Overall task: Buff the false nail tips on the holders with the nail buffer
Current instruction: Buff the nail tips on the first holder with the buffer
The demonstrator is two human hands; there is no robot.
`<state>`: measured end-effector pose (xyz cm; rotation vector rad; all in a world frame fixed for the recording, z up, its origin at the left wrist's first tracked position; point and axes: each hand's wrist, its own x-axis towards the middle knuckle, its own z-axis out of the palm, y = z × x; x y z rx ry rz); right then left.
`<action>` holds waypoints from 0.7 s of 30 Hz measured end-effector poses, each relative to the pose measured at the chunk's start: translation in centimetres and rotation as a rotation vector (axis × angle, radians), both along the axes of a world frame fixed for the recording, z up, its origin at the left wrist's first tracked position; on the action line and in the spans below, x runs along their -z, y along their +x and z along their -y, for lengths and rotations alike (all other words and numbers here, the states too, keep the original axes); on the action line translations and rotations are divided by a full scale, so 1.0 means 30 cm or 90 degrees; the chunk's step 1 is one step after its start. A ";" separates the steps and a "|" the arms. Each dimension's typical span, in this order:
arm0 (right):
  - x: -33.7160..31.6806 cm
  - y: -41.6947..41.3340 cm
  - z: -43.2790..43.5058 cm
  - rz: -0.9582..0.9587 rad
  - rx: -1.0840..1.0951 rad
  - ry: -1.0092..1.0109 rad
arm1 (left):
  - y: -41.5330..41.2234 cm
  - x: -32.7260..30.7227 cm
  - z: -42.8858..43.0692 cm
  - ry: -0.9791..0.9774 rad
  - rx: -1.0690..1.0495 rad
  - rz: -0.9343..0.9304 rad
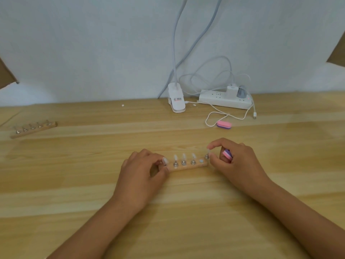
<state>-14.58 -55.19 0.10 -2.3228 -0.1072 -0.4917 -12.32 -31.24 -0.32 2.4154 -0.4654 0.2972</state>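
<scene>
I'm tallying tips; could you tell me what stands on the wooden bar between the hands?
Three translucent nail tips on metal stands and one bare round disc show on the light wooden bar; the left hand and right hand partly cover its ends.

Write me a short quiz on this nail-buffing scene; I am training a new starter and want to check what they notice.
1. True or false: the right hand holds a nail buffer while its thumb and forefinger pinch a nail tip.
2. How many nail tips stand untouched on the wooden base between the left hand and the right hand?
3. Where does the second buffer lie? A in the left hand; B on the table beside the white cable; C on the wooden base.
Key: 1 true; 2 three; 3 B.
</scene>
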 end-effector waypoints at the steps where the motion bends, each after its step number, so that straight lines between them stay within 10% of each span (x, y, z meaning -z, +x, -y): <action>1: -0.001 0.000 0.000 0.002 -0.002 0.004 | 0.001 0.002 -0.001 -0.001 0.001 0.002; 21: 0.023 0.001 -0.005 -0.015 -0.058 -0.026 | 0.007 0.011 -0.003 -0.009 0.030 0.015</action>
